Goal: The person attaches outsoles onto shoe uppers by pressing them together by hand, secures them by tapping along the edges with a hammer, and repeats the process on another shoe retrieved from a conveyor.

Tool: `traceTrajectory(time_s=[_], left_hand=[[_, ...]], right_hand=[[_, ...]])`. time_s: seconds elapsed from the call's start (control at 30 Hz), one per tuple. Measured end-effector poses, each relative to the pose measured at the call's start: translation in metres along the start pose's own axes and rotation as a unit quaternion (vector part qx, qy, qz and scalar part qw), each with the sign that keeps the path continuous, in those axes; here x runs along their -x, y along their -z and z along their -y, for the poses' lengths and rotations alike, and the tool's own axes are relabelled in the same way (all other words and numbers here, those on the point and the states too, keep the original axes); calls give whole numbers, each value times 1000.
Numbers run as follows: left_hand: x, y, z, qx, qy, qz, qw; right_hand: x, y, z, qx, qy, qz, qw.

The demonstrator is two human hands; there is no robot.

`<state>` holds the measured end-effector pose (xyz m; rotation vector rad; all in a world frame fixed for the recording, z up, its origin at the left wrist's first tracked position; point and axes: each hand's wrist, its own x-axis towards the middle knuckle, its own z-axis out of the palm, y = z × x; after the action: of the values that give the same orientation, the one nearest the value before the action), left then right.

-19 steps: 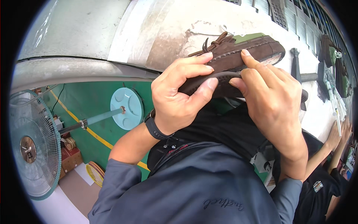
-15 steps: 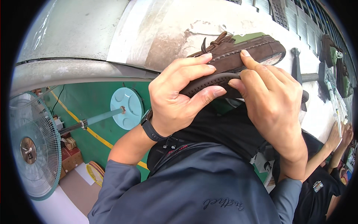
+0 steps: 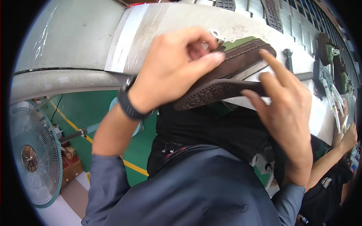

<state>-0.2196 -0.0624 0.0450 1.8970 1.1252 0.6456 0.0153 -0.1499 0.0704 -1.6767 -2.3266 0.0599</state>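
Note:
A dark brown shoe [image 3: 241, 56] with a stitched edge and a green lining lies on its side near the bench edge. Its studded outsole [image 3: 203, 96] is parted from the upper, leaving a pale gap along the side. My right hand [image 3: 284, 94] has the sole between its thumb and fingers near the toe, with the index finger stretched toward the upper. My left hand [image 3: 169, 67] is by the laces, wearing a black wristband; its fingers curl, and its thumb lies along the shoe. Motion smears it, and its palm hides part of the shoe.
The pale workbench [image 3: 147, 47] runs behind the shoe. A dark metal tool [image 3: 289, 60] and a grey block [image 3: 321, 71] lie to the right, with brushes [image 3: 332, 100]. Another person's hand [image 3: 348, 137] is beyond. Loose soles [image 3: 272, 15] sit far back. A fan [image 3: 34, 154] stands left.
My left hand has lifted up and left, off the sole's heel end. The gap between sole and upper shows wider. My right hand has shifted slightly right with its fingers more spread.

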Motion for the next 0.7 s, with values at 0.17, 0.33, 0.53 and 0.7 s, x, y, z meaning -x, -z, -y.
traceTrajectory(time_s=[0.17, 0.33, 0.53, 0.7], left_hand=[[-104, -55, 7, -74, -166, 85, 980], [-126, -47, 12, 131, -120, 185, 966], [-70, 14, -37, 152, -361, -49, 919], [-46, 29, -38, 24, -423, -91, 901]], right_hand=[[21, 45, -34, -64, -82, 59, 993], [27, 61, -13, -339, -130, -58, 930], [-9, 11, 16, -549, -4, -362, 753], [-18, -27, 34, -362, 90, -375, 849]])
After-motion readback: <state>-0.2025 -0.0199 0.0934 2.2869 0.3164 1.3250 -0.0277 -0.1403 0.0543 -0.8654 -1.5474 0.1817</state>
